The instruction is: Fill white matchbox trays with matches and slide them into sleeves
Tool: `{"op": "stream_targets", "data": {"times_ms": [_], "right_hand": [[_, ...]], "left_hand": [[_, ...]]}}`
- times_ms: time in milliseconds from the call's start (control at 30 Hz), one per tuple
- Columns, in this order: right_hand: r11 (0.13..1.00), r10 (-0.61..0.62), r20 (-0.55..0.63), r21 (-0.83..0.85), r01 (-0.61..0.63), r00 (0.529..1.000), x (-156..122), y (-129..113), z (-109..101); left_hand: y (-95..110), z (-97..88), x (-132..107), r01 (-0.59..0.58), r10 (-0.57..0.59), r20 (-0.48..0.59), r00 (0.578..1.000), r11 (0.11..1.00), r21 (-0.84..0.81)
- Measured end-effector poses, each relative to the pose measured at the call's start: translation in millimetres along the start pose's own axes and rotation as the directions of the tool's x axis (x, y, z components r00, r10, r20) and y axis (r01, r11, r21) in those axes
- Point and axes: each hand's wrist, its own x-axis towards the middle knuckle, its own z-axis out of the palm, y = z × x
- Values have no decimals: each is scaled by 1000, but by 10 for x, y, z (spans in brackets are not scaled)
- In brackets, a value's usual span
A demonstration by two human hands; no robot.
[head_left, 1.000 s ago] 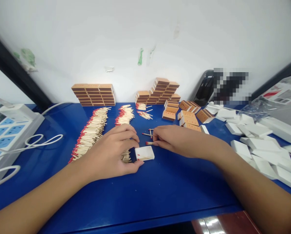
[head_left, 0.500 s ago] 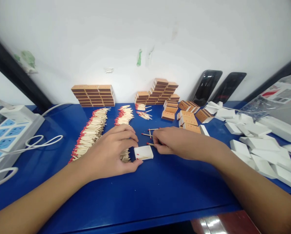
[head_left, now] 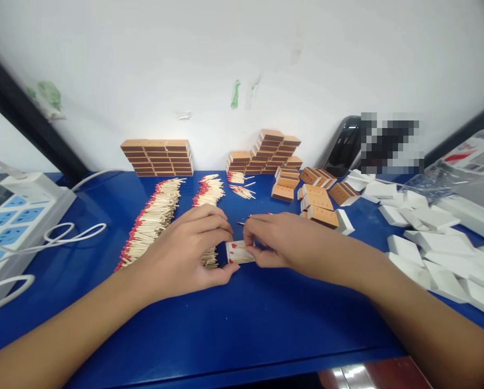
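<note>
A small white matchbox tray lies on the blue table between my hands, with red-tipped matches lying in it. My left hand curls around the tray's left end, thumb at its near edge and fingers over the top. My right hand pinches a few matches at the tray's right side, fingertips pressed down on them. A loose match lies just behind the hands. Two long rows of matches stretch away at the left, partly hidden under my left hand.
Stacks of brown matchbox sleeves line the wall, with more sleeves loose at centre right. White empty trays are scattered at the right. A white power strip with cables sits at the left edge. A dark phone leans on the wall.
My right hand moved left from the loose matches on the table to the tray, bringing matches with it. Matches now lie in the tray. My left hand stayed on the tray.
</note>
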Motion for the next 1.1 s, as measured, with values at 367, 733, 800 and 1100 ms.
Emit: {"op": "stream_targets", "data": {"times_ms": [367,733,800,1100], "right_hand": [[989,-27,-2,-147,27,1000,36,-77,83],[997,55,-293,-43,-71,954,54,321,-63],[991,94,-276,-67,-117,956,87,428,-71],[1000,12,-175,-23,-16,985,166,595,11]], "left_hand": [[6,30,-1,19,-19,2,1000,1000,-4],[13,23,-5,42,-42,38,998,999,11],[10,27,-12,34,-35,45,998,999,17],[-6,35,-48,31,-33,67,997,999,21]]}}
